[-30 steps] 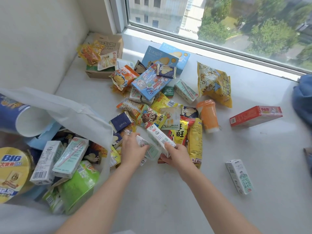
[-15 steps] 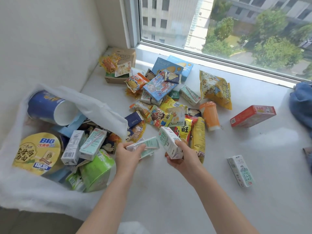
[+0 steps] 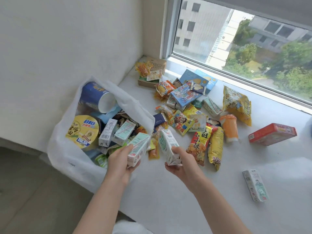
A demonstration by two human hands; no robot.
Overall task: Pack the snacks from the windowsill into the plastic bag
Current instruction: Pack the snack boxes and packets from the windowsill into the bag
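Observation:
My left hand (image 3: 122, 158) grips a mint-green drink carton (image 3: 138, 148) over the right rim of the white plastic bag (image 3: 67, 159). My right hand (image 3: 181, 163) grips a second white-and-green carton (image 3: 168, 146) just right of the bag, above the windowsill (image 3: 168, 191). The bag lies open at the sill's left edge and holds a yellow noodle bowl (image 3: 82, 130), a blue cup (image 3: 94, 97) and several cartons. A heap of snack packets (image 3: 185, 107) covers the sill beyond my hands.
A lone carton (image 3: 255, 185) lies at the right front of the sill, a red box (image 3: 271, 134) farther back, an orange cup (image 3: 229, 128) on its side and a yellow chip bag (image 3: 237, 103) near the window. A brown cardboard box (image 3: 152, 73) fills the back corner.
Both hands have lifted a carton each off the pile and carried them left toward the bag. The left one now hangs at the bag's mouth. The camera has swung left.

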